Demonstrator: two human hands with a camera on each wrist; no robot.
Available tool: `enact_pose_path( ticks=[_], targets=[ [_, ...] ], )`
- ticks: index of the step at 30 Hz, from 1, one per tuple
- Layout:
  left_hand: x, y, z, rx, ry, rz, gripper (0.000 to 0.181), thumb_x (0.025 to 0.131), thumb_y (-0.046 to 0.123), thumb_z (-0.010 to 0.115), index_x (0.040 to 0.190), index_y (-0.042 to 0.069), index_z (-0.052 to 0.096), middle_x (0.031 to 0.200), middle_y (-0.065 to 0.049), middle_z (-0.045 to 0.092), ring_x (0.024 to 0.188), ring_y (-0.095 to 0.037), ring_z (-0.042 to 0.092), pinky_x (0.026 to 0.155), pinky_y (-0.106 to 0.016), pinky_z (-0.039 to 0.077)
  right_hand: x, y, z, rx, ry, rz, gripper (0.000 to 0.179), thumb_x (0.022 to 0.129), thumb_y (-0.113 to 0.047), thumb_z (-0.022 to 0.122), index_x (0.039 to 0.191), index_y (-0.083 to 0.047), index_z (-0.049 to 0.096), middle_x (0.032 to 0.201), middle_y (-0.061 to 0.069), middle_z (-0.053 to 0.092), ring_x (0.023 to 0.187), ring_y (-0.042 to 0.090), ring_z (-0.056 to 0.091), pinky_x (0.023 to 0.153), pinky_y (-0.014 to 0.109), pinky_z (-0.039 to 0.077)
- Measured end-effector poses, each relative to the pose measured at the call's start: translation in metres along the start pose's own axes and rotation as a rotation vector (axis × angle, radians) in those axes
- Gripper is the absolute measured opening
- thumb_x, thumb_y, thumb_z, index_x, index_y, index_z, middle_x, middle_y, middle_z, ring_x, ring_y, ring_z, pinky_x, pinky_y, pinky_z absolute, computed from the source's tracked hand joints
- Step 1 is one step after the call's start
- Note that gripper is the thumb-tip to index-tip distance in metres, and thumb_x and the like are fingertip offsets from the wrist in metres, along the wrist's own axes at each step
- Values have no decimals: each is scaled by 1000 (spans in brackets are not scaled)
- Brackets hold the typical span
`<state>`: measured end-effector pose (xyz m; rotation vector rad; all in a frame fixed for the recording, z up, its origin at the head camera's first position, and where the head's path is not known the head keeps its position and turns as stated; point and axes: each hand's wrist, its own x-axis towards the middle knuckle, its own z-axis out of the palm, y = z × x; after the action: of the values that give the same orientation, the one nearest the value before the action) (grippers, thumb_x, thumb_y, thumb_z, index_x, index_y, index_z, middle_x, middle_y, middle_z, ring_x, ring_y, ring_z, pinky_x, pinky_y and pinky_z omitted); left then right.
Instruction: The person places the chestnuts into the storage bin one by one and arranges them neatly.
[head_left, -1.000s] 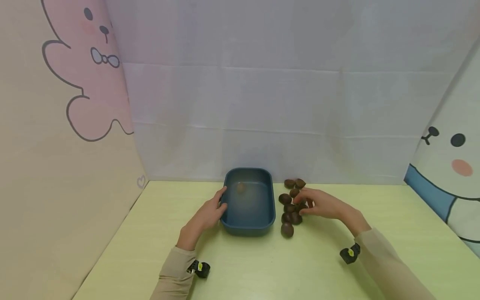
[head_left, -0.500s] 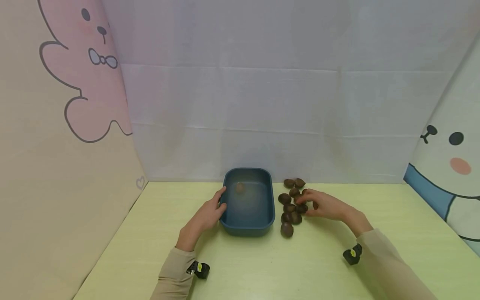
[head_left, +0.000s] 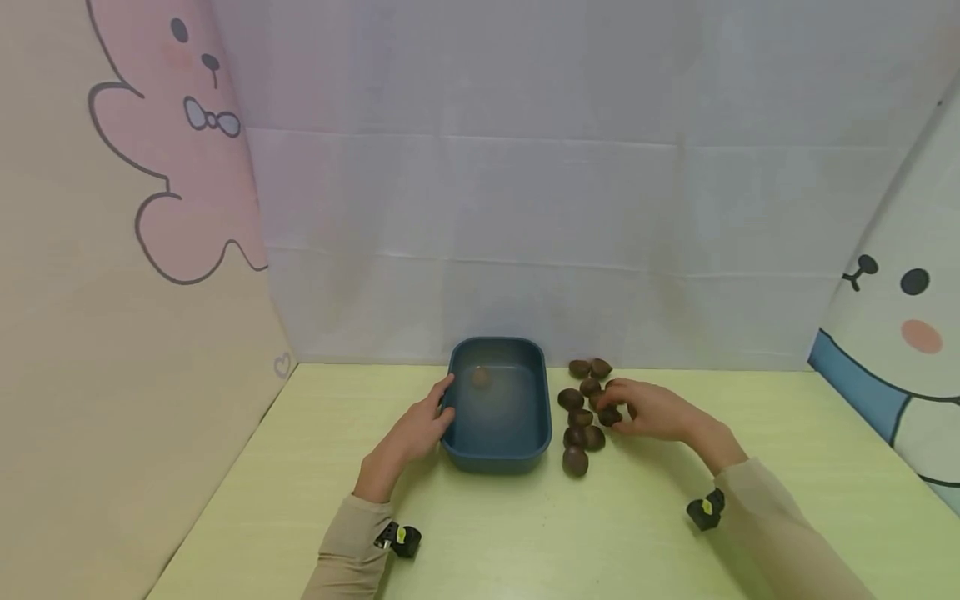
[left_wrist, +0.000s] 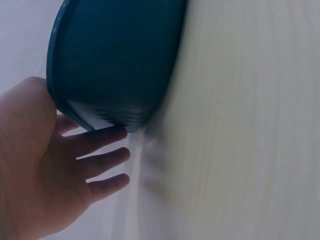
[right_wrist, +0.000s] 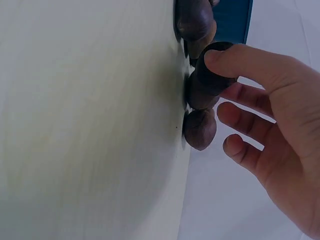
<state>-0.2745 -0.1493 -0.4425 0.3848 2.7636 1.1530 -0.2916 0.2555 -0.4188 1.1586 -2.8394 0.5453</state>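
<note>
Right hand (head_left: 651, 410), right of the blue bin (head_left: 495, 464), pinches a chestnut (head_left: 609, 416); being smooth, it may slip. Left hand (head_left: 411, 430), spread, touches the bin's left side.

Left hand (head_left: 408, 432) rests against the side of the blue bin (head_left: 495, 463); right hand (head_left: 654, 412) pinches a dark chestnut (head_left: 609, 416); more chestnuts (head_left: 575, 461) cluster beside it on the desk (head_left: 487, 533)! Inside the bin, one blurry brown lump (head_left: 481, 377).
</note>
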Motion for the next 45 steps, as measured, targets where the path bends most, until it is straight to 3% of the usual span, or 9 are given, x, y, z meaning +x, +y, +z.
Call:
enact_pose_path(
  ticks=[5,10,17,25,31,37,41,45],
  targets=[
    [0,2,1,-16,2,-9,60,104,27,40,161,21,19,158,-19,37,137,-39,47,56,-35,37,7,-12,-12,9,25,-7,28,84,-11,73,111,-13,68,95,-5,61,72,7,51,65,23,44],
    [1,3,0,-6,3,-8,60,105,27,40,161,21,19,155,-20,40,137,-38,48,54,-35,37,20,-31,-23,87,68,-49,30,85,-11,74,114,-9,66,96,-1,65,78,13,58,70,28,50],
    [1,0,2,0,-4,-7,60,105,25,39,161,20,19,156,-21,38,136,-39,48,56,-34,37,43,-52,-28,148,53,-53,29,88,-13,72,116,-11,64,99,-1,68,81,10,62,72,28,52],
    [1,0,2,11,13,-13,60,104,26,40,160,21,20,156,-20,39,136,-38,49,59,-34,37,75,-66,-25,170,36,-79,26,90,-14,71,115,-13,63,104,1,71,90,15,69,76,29,55],
    [1,2,2,11,16,-5,60,104,25,41,160,19,21,156,-21,38,133,-37,52,63,-34,40,100,-75,-17,152,37,-77,24,90,-19,72,111,-18,61,102,-4,69,87,9,67,78,31,55],
    [3,-2,2,19,12,-9,60,104,26,40,160,19,21,155,-21,40,113,-30,60,56,-34,38,123,-84,-5,134,22,-66,23,90,-21,72,110,-20,62,103,-5,68,83,7,63,76,28,52],
    [3,-2,2,22,14,1,59,104,26,40,160,19,21,153,-22,42,103,-28,60,56,-34,37,134,-88,3,149,2,-59,23,91,-23,72,111,-19,61,107,1,69,84,10,63,76,31,52],
    [4,-2,2,29,15,7,60,104,27,40,160,18,21,154,-22,41,104,-28,60,59,-35,39,143,-89,9,181,-11,-46,25,91,-22,72,113,-18,61,114,9,68,90,17,65,79,36,52]
  ],
)
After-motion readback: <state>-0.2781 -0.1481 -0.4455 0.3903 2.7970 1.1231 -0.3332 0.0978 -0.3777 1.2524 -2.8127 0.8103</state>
